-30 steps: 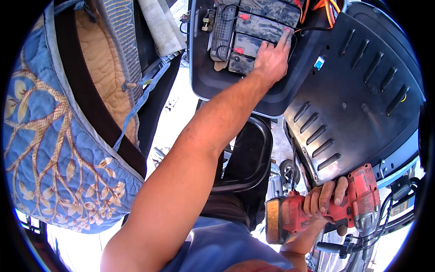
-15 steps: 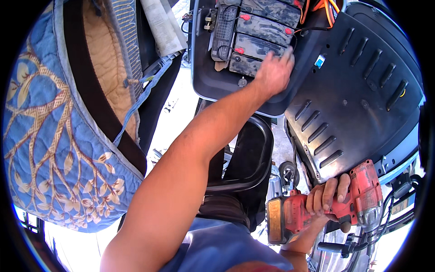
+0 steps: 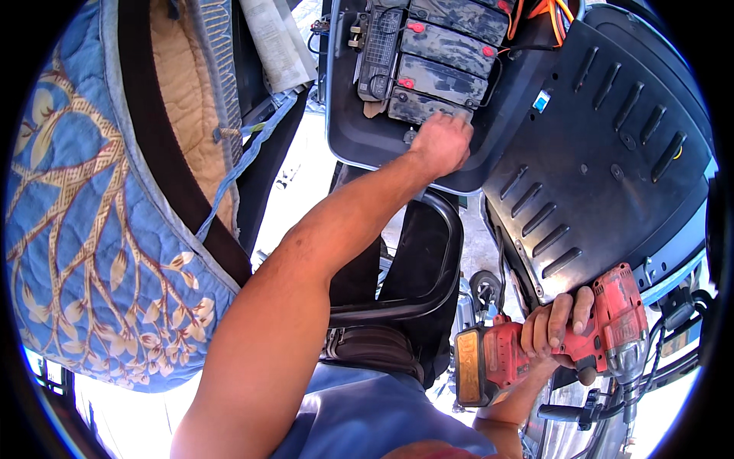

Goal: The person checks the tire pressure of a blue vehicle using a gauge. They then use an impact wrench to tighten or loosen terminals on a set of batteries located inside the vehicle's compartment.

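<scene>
My left hand (image 3: 443, 145) reaches into a dark plastic box (image 3: 352, 145) holding a row of dusty black batteries (image 3: 443, 73). Its fingers are curled at the near edge of the closest battery (image 3: 417, 109); whatever is between them is hidden. Red terminal caps (image 3: 489, 51) and thin black leads show on the batteries. Out to the right, my right hand (image 3: 554, 325) is wrapped round the grip of a red cordless impact driver (image 3: 623, 321). The driver's silver nose points down toward the lower edge, and its battery pack (image 3: 470, 367) faces left.
A black slotted panel (image 3: 596, 176) leans to the right of the box. Orange cables (image 3: 554, 15) run at its far corner. On the left hangs a blue quilted cover (image 3: 115, 252) with a leaf pattern. A black frame (image 3: 451, 252) stands between my body and the box.
My left hand has drawn back toward me and slightly left, from the batteries' right side to the nearest battery's edge. The impact driver stays in my right hand, almost unmoved.
</scene>
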The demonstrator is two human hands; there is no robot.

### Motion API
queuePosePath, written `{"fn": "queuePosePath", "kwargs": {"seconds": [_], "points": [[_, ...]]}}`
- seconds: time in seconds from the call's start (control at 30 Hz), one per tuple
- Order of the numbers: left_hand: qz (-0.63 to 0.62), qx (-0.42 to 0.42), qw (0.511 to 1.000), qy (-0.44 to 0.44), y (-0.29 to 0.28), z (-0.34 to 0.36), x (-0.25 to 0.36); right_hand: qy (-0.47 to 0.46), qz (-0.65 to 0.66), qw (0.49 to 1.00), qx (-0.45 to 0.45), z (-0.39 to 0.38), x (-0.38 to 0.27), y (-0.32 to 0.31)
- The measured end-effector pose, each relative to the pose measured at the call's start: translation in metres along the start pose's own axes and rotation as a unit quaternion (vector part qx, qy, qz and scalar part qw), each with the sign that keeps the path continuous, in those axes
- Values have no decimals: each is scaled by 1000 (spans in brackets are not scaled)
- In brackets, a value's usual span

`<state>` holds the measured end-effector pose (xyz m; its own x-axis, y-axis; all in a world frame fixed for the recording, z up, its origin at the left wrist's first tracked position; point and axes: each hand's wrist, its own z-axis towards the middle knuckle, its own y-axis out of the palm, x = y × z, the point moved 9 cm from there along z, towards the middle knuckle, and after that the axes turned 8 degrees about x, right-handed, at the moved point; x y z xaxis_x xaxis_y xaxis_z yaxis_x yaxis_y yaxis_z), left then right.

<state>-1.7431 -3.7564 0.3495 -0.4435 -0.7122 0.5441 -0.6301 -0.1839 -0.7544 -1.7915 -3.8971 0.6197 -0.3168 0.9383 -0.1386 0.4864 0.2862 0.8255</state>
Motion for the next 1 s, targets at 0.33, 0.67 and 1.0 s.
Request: {"fn": "queuePosePath", "kwargs": {"seconds": [0.33, 0.67, 1.0], "points": [[6, 24, 998, -54, 3, 0, -13, -2, 6, 1000, 20, 0, 1, 0], [61, 8, 996, -72, 13, 7, -11, -9, -23, 999, 33, 6, 0, 4], [126, -22, 991, 28, 10, 10, -9, 4, 19, 1000, 1, 5, 1, 3]]}}
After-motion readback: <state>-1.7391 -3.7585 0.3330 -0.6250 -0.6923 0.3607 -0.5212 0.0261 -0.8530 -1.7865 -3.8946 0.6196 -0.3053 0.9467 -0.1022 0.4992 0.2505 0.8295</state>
